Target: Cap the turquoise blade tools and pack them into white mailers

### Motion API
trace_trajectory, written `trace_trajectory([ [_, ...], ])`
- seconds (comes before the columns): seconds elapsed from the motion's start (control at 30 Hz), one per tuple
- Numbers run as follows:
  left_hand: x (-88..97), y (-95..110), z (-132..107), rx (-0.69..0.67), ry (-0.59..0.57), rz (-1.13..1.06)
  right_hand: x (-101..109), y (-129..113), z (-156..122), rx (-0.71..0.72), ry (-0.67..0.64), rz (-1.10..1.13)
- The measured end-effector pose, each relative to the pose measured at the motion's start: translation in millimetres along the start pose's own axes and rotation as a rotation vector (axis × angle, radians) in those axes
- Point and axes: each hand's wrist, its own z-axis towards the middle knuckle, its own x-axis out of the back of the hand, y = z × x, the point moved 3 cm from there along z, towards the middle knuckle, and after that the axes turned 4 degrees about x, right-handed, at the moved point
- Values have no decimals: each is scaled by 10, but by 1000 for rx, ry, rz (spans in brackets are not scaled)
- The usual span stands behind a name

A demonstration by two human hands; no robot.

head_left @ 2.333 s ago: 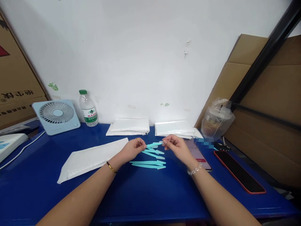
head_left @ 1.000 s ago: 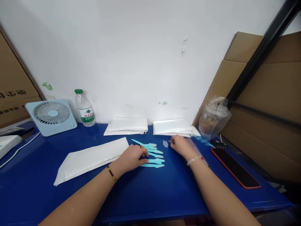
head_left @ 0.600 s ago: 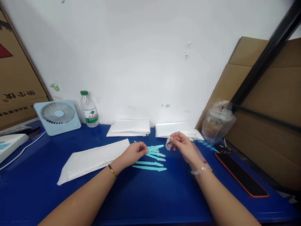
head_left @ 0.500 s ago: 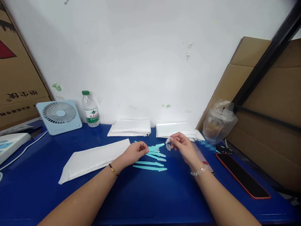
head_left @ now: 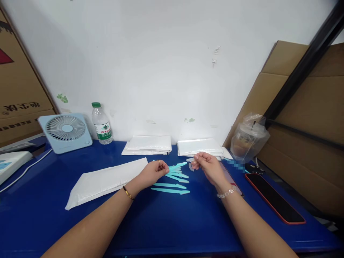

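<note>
My left hand (head_left: 153, 172) was over the middle of the blue counter (head_left: 172, 225). Its thumb and forefinger were pressed together on one end of a teal stick (head_left: 177, 166), and the other fingers (head_left: 161, 171) were curled in. The stick was held just above the counter. Its long axis ran left to right, tilted a little upward toward the right. The free end pointed at my right hand (head_left: 209, 167) and stopped just short of it.

The right fingers (head_left: 196, 165) were drawn together at the tips on a small clear cap (head_left: 190, 160). It was too small to make out more. The cap was just beside the stick's free end, and I could not tell whether they touched.

The loose teal sticks (head_left: 172, 186) lay flat on the counter just below the held one, between my wrists. They were roughly parallel, with long axes left to right and broader ends to the right.

A white padded mailer (head_left: 104, 182) lay on a slant to the left, close to my left wrist. Two stacks of mailers (head_left: 147, 144) sat against the wall behind. At far left were a small blue fan (head_left: 66, 132) and, just beside it, an upright water bottle (head_left: 101, 123). On the right, a phone (head_left: 274, 197) lay with its dark screen up, with a bagged drink cup (head_left: 248, 138) behind it.
</note>
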Motion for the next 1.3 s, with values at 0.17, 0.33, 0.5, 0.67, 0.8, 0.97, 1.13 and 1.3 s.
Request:
trace_trajectory([
  [0.17,0,-2,2,6,-2,14,16,36,7,-3,49,-30],
  [0.33,1,21,-6,-1,-10,7,-39,93,-6,-18,22,-46],
  [0.5,-9,27,-7,-10,1,13,-158,140,-18,-34,-62,-77],
  [0.67,21,-70,50,-25,77,152,16,221,57,11,-60,-357],
  [0.8,55,-95,73,-55,148,385,253,337,127,84,25,-795],
  [0.97,62,56,-21,-169,195,516,261,454,145,24,-87,-976],
  [1.13,-62,127,-115,-260,-49,541,271,418,121,-44,-114,-987],
  [1.3,-137,57,-99,-163,-109,511,232,309,88,-68,-49,-598],
])
